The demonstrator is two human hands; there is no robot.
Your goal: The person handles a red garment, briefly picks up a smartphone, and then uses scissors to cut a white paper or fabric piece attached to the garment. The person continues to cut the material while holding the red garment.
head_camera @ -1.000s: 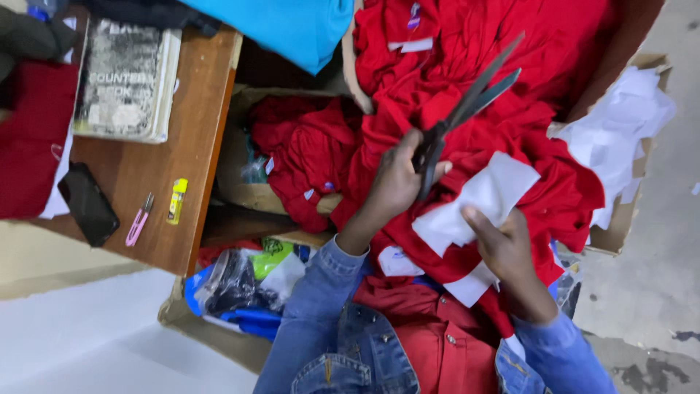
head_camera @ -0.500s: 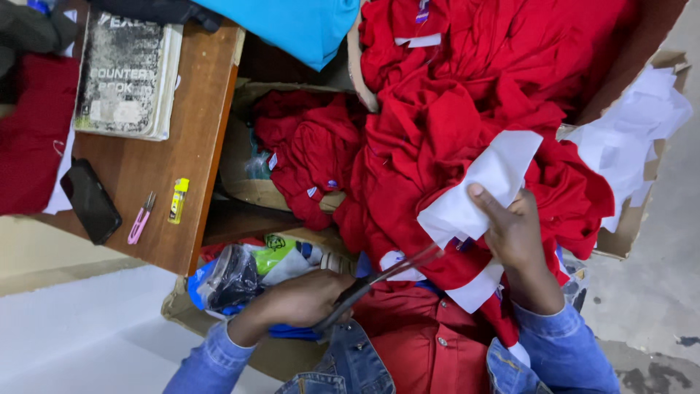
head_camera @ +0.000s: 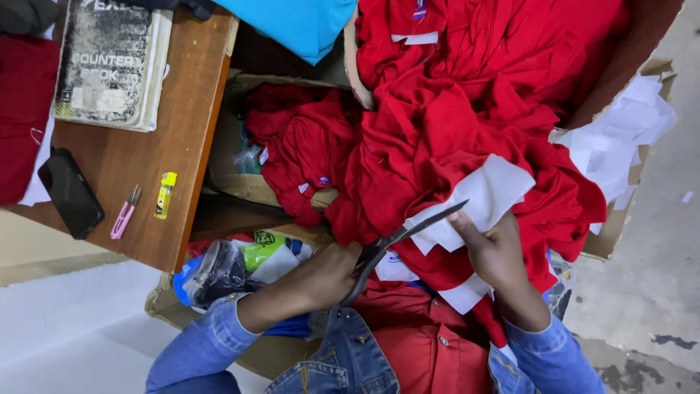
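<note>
Left hand (head_camera: 328, 273) grasps the handles of long dark metal scissors (head_camera: 397, 241), blades angled up-right. Right hand (head_camera: 496, 255) pinches a white rectangular fabric piece (head_camera: 485, 197) just beside the blade tip. Beyond both hands lies a heap of red garments (head_camera: 452, 124).

Lower left of frame: bare pale floor (head_camera: 65, 328), open room there. Wooden table (head_camera: 186, 157) blocks the left side; on it a book (head_camera: 109, 62), a black phone (head_camera: 71, 193), a pink clipper (head_camera: 124, 211) and a yellow cutter (head_camera: 165, 195), with bare wood between them. Centre and right are packed: red garment pile (head_camera: 452, 124) fills the cardboard box (head_camera: 620, 226). Scissors (head_camera: 401, 237) stick out across the pile's lower edge. Plastic bags (head_camera: 233, 266) clog the gap under the table edge. Right edge: clear grey concrete (head_camera: 671, 255).
</note>
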